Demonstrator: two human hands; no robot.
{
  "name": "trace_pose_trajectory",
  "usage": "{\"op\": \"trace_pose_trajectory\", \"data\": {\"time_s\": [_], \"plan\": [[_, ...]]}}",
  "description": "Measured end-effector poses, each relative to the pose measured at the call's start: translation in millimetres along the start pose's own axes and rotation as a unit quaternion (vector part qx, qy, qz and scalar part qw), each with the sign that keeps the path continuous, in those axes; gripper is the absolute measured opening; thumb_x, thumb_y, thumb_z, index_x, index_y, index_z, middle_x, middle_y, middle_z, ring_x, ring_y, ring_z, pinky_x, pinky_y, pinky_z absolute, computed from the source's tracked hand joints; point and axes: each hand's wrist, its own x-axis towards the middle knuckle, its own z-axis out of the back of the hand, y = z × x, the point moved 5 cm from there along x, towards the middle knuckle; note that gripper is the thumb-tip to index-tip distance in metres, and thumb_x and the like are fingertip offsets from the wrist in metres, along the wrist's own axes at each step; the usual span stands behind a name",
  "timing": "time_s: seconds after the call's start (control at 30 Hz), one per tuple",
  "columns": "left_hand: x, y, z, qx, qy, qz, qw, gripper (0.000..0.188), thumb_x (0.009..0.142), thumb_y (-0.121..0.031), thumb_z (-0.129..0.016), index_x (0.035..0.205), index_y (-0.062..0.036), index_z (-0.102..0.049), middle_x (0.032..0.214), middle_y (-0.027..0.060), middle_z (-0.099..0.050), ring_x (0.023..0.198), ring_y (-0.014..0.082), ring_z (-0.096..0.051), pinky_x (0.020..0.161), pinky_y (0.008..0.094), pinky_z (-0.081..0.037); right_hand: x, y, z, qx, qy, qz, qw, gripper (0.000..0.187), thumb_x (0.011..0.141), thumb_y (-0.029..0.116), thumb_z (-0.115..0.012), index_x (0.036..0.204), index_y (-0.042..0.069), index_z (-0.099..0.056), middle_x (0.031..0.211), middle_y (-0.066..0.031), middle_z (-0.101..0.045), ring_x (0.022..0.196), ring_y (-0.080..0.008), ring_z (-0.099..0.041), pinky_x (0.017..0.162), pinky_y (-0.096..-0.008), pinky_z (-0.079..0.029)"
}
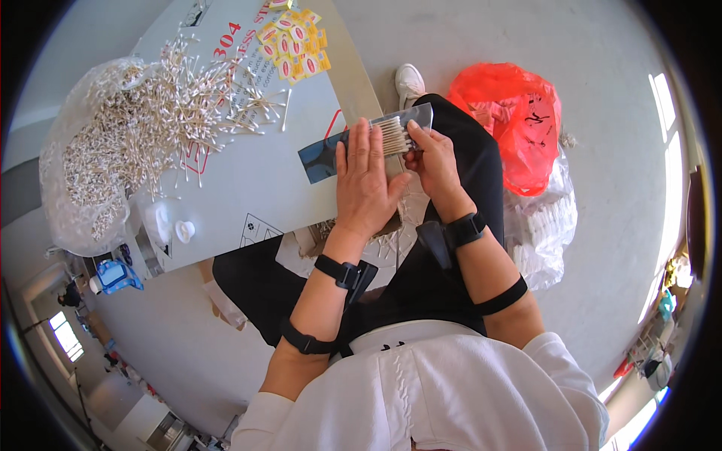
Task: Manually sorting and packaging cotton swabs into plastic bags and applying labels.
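My left hand lies flat on the clear plastic sleeve at the worktop edge; my right hand fingers pinch the cotton swab bundle inside its mouth. Light, slippery film, loose swabs: grip mid-bundle

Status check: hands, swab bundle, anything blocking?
Left hand flat on clear sleeve. Right hand pinching swab bundle at sleeve mouth. Nothing blocking.

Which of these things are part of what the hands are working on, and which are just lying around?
In hand: left hand, right hand, clear pouch, swab bundle, loose swabs.
Lying about: yellow sachets, red bag, white caps, blue object.
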Motion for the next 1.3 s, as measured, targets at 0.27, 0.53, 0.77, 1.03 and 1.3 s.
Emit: {"op": "trace_pose_trajectory", "data": {"time_s": [0.27, 0.53, 0.77, 1.03, 1.3], "plan": [[14.4, 35.4, 11.0, -0.594, -0.248, 0.098, 0.759, 0.068, 0.105, -0.037, -0.039, 0.152, 0.0062, -0.017, 0.16, 0.0199, -0.016, 0.149, 0.03, -0.015, 0.121, 0.0439, -0.011, -3.1, 1.7, -2.5, 0.121, 0.033, -0.001, 0.992, 0.02, 0.088, 0.015, -0.073, 0.075, 0.009, -0.06, 0.065, 0.0023, -0.054, 0.054, -0.0066, -0.047, 0.046, -0.021, -0.035], [18.7, 16.8, 5.2, -0.608, -0.227, 0.088, 0.755, 0.069, 0.104, -0.038, -0.042, 0.152, 0.0053, -0.018, 0.161, 0.0183, -0.017, 0.15, 0.0307, -0.013, 0.122, 0.0449, -0.008, -1.6, 1.0, -1.1, 0.108, 0.036, 0.004, 0.993, 0.015, 0.086, 0.005, -0.073, 0.077, 0.006, -0.061, 0.069, 0.0004, -0.058, 0.057, -0.008, -0.051, 0.049, -0.022, -0.04], [12.6, 29.8, 9.1, -0.505, -0.245, 0.099, 0.822, 0.062, 0.103, -0.032, -0.046, 0.152, -0.0003, -0.024, 0.161, 0.0175, -0.017, 0.149, 0.0312, -0.015, 0.121, 0.0454, -0.012, -1.5, 2.9, -1.3, 0.113, 0.003, -0.024, 0.993, 0.016, 0.089, 0.014, -0.073, 0.078, 0.008, -0.063, 0.068, 0.0016, -0.058, 0.054, -0.0067, -0.048, 0.046, -0.0207, -0.037], [22.3, 34.5, 7.0, -0.006, -0.074, 0.143, 0.987, 0.07, 0.093, -0.014, -0.06, 0.152, -0.0053, -0.023, 0.16, 0.0234, -0.014, 0.148, 0.0398, -0.015, 0.117, 0.0571, -0.015, 2.9, -0.8, -1.1, 0.05, 0.025, 0.009, 0.998, 0.015, 0.09, 0.015, -0.072, 0.079, 0.009, -0.064, 0.071, 0.0021, -0.061, 0.054, -0.0051, -0.047, 0.046, -0.0199, -0.036], [10.2, 21.6, 18.0, -0.227, -0.153, 0.063, 0.96, 0.069, 0.1, -0.029, -0.049, 0.155, -0.0019, -0.017, 0.161, 0.0231, -0.009, 0.15, 0.039, -0.011, 0.119, 0.0517, -0.012, 3.8, 2.6, -4.8, 0.063, 0.018, 0.028, 0.997, 0.017, 0.09, 0.016, -0.072, 0.077, 0.01, -0.063, 0.07, 0.0029, -0.059, 0.053, -0.0044, -0.043, 0.046, -0.0199, -0.034]]}}
